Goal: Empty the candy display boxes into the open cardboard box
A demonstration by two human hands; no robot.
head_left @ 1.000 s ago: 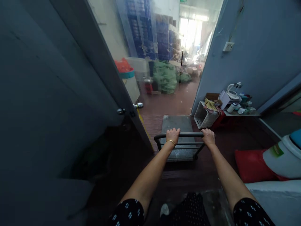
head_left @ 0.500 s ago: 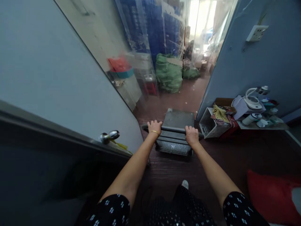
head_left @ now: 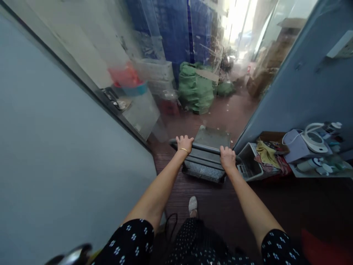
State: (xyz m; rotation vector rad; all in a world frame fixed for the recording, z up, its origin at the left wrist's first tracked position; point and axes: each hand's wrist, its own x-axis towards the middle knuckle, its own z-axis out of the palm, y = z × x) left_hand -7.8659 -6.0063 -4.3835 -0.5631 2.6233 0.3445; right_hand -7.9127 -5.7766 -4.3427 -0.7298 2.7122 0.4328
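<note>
With left hand (head_left: 184, 144) and right hand (head_left: 228, 158) we grip the cart handle (head_left: 206, 148), but steering rightward could hit the crate (head_left: 249, 163).

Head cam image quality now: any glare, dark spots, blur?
Head view: bright window at the top blown out; floor at lower right nearly black; red item beyond the doorway hazy and smeared; metal handle at bottom left blurred, cut off; left hand and right hand on the cart handle fairly clear.
</note>
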